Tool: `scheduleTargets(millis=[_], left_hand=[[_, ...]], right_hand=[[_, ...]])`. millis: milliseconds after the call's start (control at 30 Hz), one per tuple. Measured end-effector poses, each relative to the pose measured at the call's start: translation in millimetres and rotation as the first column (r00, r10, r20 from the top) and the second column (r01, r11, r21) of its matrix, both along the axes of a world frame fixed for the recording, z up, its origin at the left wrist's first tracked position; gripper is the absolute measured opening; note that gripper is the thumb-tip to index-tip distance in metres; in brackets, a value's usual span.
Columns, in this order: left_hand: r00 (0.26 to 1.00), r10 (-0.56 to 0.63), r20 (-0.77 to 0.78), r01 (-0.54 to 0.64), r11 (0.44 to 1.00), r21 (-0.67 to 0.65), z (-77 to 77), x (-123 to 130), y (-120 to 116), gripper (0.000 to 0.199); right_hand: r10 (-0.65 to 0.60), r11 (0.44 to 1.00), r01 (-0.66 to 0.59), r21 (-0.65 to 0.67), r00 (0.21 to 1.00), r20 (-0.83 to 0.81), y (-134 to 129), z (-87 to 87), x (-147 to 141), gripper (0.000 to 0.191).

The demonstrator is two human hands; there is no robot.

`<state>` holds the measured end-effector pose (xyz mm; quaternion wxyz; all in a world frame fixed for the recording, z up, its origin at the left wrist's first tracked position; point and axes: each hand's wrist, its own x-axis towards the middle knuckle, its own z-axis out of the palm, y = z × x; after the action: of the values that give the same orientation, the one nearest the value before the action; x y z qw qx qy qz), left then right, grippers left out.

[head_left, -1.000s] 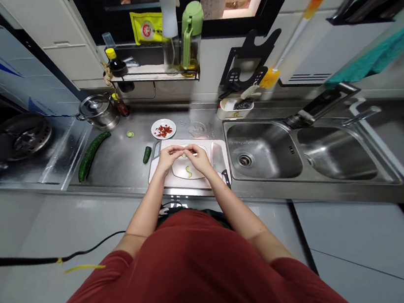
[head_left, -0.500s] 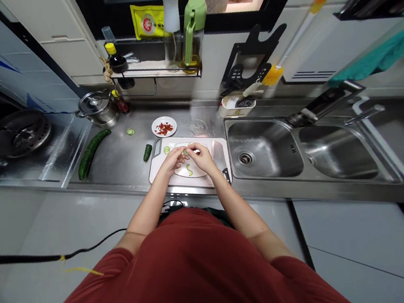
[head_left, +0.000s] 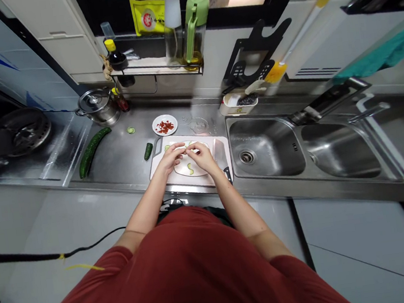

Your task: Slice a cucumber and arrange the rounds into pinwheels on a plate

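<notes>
Over a white plate (head_left: 200,170) on the cutting board (head_left: 171,180), my two hands meet at the fingertips. My left hand (head_left: 171,158) has its thumb and forefinger closed at a small cucumber slice, the other fingers loosely curled. Pinched fingers of my right hand (head_left: 201,156) touch the same spot; the slice is mostly hidden between them. A curved cucumber slice (head_left: 190,169) lies on the plate below my hands, and more pale green slices show behind my fingers. To the right on the board rests a cleaver (head_left: 219,153) with a black handle.
Left of the board lie a cucumber stub (head_left: 148,151) and a long cucumber (head_left: 92,152). A small plate of chopped red pieces (head_left: 165,125) stands behind. The double sink (head_left: 266,148) is at right, a lidded pot (head_left: 98,108) at back left.
My hands stay together over the plate with slight finger movement. The green piece seen between my fingertips before is now mostly covered. The view has shifted a little.
</notes>
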<state>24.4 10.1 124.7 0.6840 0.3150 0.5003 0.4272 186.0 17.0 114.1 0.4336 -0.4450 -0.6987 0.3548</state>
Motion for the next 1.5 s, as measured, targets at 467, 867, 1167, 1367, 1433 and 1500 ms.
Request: scheduleTargets(millis=[467, 867, 1167, 1367, 1433, 1500], left_hand=[[0.994, 0.027, -0.105, -0.011, 0.99, 0.144, -1.4, 0, 1, 0.049], [0.967, 0.017, -0.254, 0.041, 0.975, 0.218, -22.4, 2, -1, 0.031], [0.928, -0.053, -0.368, 0.137, 0.969, 0.207, -76.2, -3, -1, 0.027], [0.729, -0.098, -0.678, 0.243, 0.962, 0.122, -85.6, 1, -9, 0.02], [0.662, -0.106, -0.742, 0.279, 0.954, 0.112, -82.7, 3, -13, 0.016], [0.611, -0.108, -0.784, 0.306, 0.946, 0.108, -78.4, 5, -16, 0.013]], right_hand=[[0.02, 0.988, -0.035, -0.149, 0.994, -0.105, 1, -3.7, 1, 0.021], [0.0, 0.988, 0.004, -0.156, 1.0, 0.021, 7, -30.0, 15, 0.021], [0.02, 0.966, 0.029, -0.258, 0.982, 0.186, 1, -55.4, 18, 0.014], [0.079, 0.961, 0.004, -0.278, 0.955, 0.286, -8, -70.9, 19, 0.013], [0.096, 0.962, -0.003, -0.274, 0.941, 0.325, -9, -74.8, 19, 0.013], [0.108, 0.962, -0.006, -0.273, 0.926, 0.363, -10, -76.8, 20, 0.013]])
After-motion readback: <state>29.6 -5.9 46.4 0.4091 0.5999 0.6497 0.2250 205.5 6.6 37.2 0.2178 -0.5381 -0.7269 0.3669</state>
